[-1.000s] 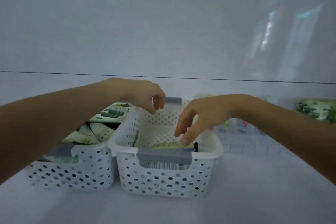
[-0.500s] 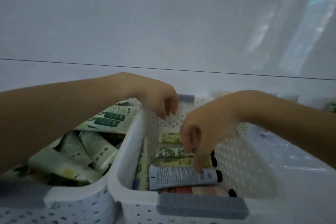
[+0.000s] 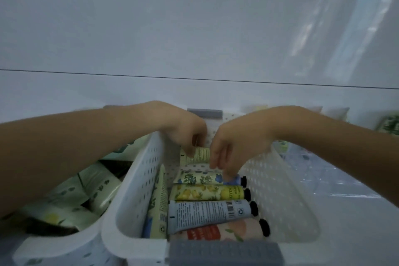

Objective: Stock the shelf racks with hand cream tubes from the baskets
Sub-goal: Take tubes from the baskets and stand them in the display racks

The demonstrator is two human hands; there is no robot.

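Observation:
A white perforated basket in front of me holds several hand cream tubes lying side by side with black caps to the right. My left hand reaches in at the far end, and its curled fingers pinch a pale green tube. My right hand hangs beside it, fingertips curled down on the cap end of a blue-flower tube. Nearer lie a lemon tube, a grey-blue tube and a peach tube. Another tube stands on edge against the left wall.
A second white basket on the left is full of pale green tubes. A clear rack lies to the right, with green-patterned tubes at its far end. A white wall rises close behind.
My view has dropped closer over the basket. My left hand went down into the far end onto the pale green tube. My right hand moved back from the grey-blue tube to the blue-flower one.

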